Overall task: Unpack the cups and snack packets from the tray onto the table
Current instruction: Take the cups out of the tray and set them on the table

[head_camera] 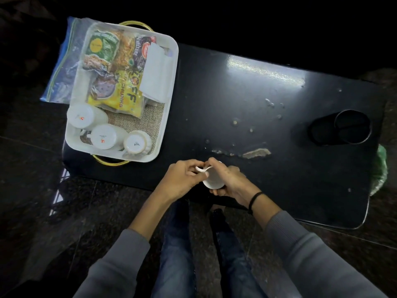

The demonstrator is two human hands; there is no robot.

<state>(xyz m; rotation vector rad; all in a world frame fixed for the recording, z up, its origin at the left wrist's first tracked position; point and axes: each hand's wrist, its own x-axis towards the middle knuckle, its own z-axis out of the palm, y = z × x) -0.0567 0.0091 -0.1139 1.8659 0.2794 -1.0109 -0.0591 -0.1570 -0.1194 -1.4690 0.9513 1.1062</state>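
Observation:
Both my hands hold one white cup (212,181) over the near edge of the black table (257,108). My left hand (181,179) pinches its handle, and my right hand (231,182) wraps its body. The white tray (169,82) sits at the table's left end. Three white cups lie upside down along the tray's near side: one at the left (82,118), one in the middle (105,137), one at the right (136,144). Behind them lie snack packets: a yellow one (124,97), a green one (103,49) and a dark one (140,51), plus a white folded paper (158,72).
A blue-edged clear plastic bag (61,74) lies under the tray's left side. A black round holder (343,127) stands at the table's right end. The tabletop has chipped patches (255,152) near the middle. A green bag (380,168) hangs off the right edge.

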